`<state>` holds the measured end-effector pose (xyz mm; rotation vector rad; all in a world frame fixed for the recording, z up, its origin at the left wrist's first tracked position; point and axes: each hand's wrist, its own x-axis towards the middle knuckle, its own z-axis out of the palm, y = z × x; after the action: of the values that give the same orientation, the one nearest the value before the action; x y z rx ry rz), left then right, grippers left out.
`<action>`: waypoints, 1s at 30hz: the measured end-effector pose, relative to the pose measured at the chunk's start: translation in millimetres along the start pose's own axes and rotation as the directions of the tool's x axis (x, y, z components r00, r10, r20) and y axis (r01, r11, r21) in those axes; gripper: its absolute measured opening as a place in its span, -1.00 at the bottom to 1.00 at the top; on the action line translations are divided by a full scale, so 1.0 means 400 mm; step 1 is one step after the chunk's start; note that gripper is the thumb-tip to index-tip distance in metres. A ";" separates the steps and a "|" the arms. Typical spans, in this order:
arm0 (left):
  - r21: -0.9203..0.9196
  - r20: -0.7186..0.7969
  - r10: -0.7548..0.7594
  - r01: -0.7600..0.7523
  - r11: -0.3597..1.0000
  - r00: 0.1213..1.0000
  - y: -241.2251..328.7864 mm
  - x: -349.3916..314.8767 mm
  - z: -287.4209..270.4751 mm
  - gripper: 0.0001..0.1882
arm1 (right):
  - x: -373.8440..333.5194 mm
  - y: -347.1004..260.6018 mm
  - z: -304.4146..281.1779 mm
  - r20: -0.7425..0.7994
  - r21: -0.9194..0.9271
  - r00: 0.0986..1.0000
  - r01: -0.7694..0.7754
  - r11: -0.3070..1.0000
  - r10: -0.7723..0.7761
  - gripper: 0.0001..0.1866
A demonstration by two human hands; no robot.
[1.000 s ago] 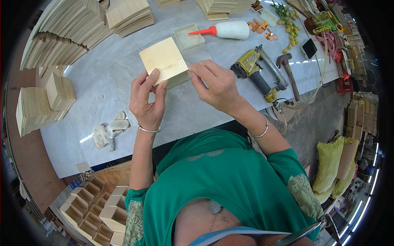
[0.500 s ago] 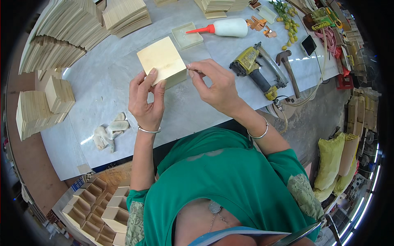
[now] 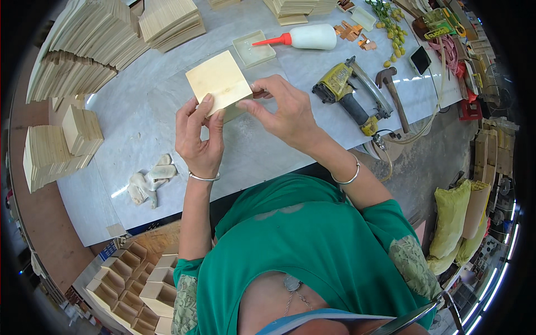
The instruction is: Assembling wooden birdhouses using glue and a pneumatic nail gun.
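Observation:
A small pale wooden box (image 3: 222,77) with a flat square top is tilted above the worktable. Its near left corner is in my left hand (image 3: 200,137), the fingers and thumb closed around the edge. My right hand (image 3: 287,114) grips the box's right side, its thumb at the near right corner and its fingertips partly hidden behind the edge. Beyond the box lies a shallow translucent tray (image 3: 261,54). A white squeeze bottle (image 3: 314,37) with a red nozzle rests on its side, the nozzle tip over the tray.
Right of my hands lie a yellow and black nail gun (image 3: 343,89) with a hose and a hammer (image 3: 395,97). Wooden panels (image 3: 100,42) stand stacked at the far left. Crumpled white gloves (image 3: 149,180) lie near the left. Open wooden boxes (image 3: 128,279) sit at lower left.
My right hand has shifted slightly left, from a pinch beside the box's right corner to a hold against its side. My left hand and the box have barely moved.

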<state>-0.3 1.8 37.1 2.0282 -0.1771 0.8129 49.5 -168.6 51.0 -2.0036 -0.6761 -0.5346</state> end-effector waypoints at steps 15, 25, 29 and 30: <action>0.003 -0.008 0.008 -0.008 1.000 1.000 0.003 0.003 0.004 -0.75 | 0.011 0.031 -0.037 0.117 0.246 0.983 -0.164 0.955 0.139 -0.89; -0.007 -0.058 0.013 -0.014 1.000 0.998 0.001 0.007 0.007 -0.72 | -0.126 0.137 -0.359 0.191 -0.726 0.828 -0.243 0.643 0.528 -0.37; -0.008 -0.073 0.020 -0.021 1.000 0.997 0.003 0.008 0.005 -0.71 | -0.191 0.187 -0.354 0.206 -0.804 0.777 -0.212 0.556 0.595 -0.20; -0.012 -0.084 0.020 -0.021 1.000 0.996 0.004 0.005 0.003 -0.71 | -0.180 0.193 -0.353 0.208 -0.807 0.781 -0.203 0.554 0.588 -0.20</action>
<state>1.3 0.3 38.9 1.9794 -0.1550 0.9056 30.9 -342.3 26.0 -3.0475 -0.1932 0.0035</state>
